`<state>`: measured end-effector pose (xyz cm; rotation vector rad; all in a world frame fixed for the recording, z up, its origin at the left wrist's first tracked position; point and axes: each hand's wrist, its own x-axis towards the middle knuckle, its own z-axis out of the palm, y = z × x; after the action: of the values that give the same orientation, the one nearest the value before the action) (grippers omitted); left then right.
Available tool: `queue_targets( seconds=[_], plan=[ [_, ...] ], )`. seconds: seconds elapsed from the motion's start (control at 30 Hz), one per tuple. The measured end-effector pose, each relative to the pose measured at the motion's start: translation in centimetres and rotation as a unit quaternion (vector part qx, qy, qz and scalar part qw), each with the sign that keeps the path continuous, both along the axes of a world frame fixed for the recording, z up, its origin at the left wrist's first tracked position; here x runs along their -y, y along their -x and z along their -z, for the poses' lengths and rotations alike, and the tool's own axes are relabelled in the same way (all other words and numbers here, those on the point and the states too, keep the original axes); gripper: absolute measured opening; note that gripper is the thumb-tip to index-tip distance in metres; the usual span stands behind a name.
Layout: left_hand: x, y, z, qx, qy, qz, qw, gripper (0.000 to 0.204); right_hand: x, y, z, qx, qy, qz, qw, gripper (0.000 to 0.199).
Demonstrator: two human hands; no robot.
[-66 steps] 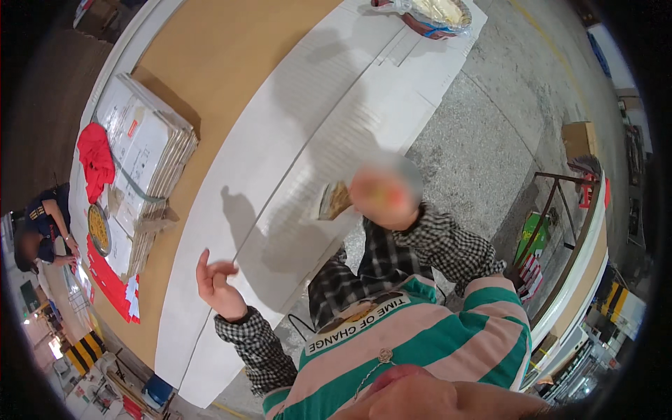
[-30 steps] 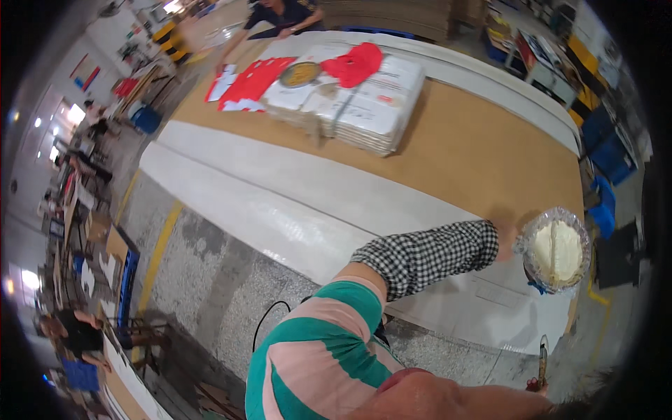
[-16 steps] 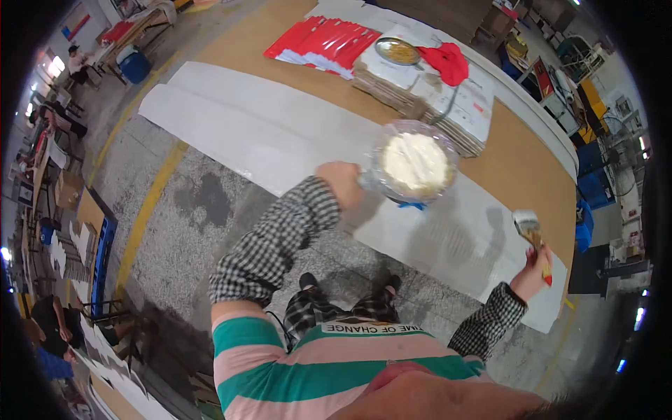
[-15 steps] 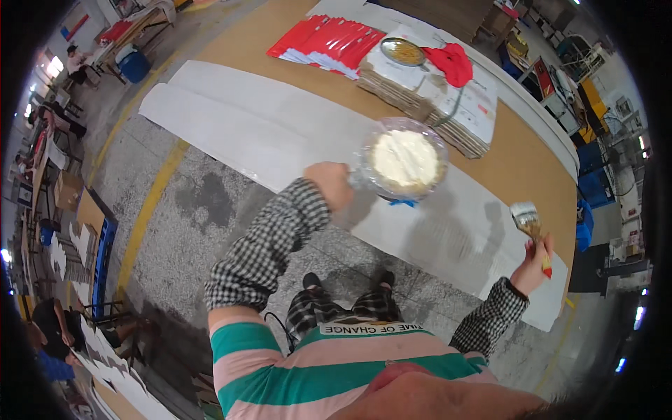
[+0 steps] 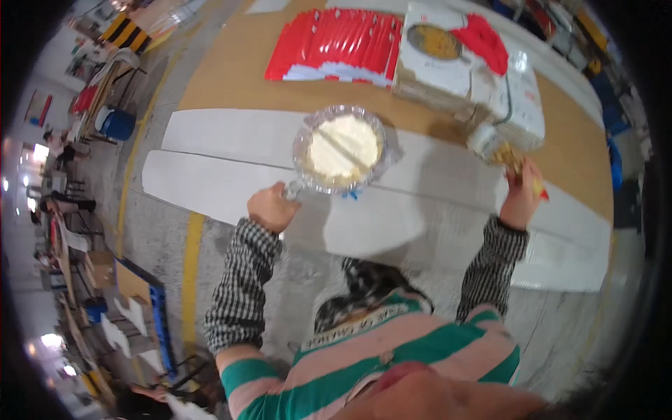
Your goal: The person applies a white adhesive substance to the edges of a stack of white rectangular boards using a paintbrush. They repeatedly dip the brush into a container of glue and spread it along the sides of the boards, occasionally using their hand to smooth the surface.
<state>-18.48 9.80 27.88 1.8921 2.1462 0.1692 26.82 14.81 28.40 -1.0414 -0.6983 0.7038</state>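
Observation:
My left hand (image 5: 274, 207) is closed on the plastic-wrapped handle of a round pan (image 5: 302, 155). Clear plastic lines the pan, and a thick cream-white paste (image 5: 343, 147) fills it, with a narrow bar lying across the top. A bit of blue shows under its near rim. In my right hand (image 5: 519, 196) is a flat paintbrush (image 5: 505, 155), its fingers wrapped round the handle. The brush's pale, blurred bristles point away from me, close to the near side of a tied stack of flat cartons (image 5: 521, 105). Pan and brush are both held over long white sheets (image 5: 231, 140).
Red-and-white flat packets (image 5: 336, 45) lie overlapped at the far side of the brown board-covered table (image 5: 217, 84). A red cloth (image 5: 484, 42) rests on the carton stack. Further left are a yellow floor line (image 5: 192, 280), a blue-edged pallet (image 5: 157, 318) and people at other tables.
The pan has shifted left, away from the carton stack, with my left hand. My right hand has carried the brush farther over the table, toward the stack. The view has turned too.

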Motion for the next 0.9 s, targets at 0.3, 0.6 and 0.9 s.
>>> queue_targets(
  seconds=[0.3, 0.6, 0.9],
  plan=[
    [-7.9, 5.9, 3.0, 0.012, 0.003, 0.144, 0.989, 0.032, -3.5, 11.5, -2.5, 0.007, 0.057, -0.094, 0.994, 0.017],
    [-18.0, 11.5, 7.1, 0.085, -0.001, 0.308, 0.948, 0.023, -8.9, 24.5, 4.2, 0.088, 0.167, -0.113, 0.976, 0.012],
    [-18.0, 11.5, 6.8, 0.029, -0.011, 0.357, 0.934, 0.019, -7.9, 27.3, 7.4, 0.18, 0.167, -0.115, 0.962, 0.011]
  ],
)
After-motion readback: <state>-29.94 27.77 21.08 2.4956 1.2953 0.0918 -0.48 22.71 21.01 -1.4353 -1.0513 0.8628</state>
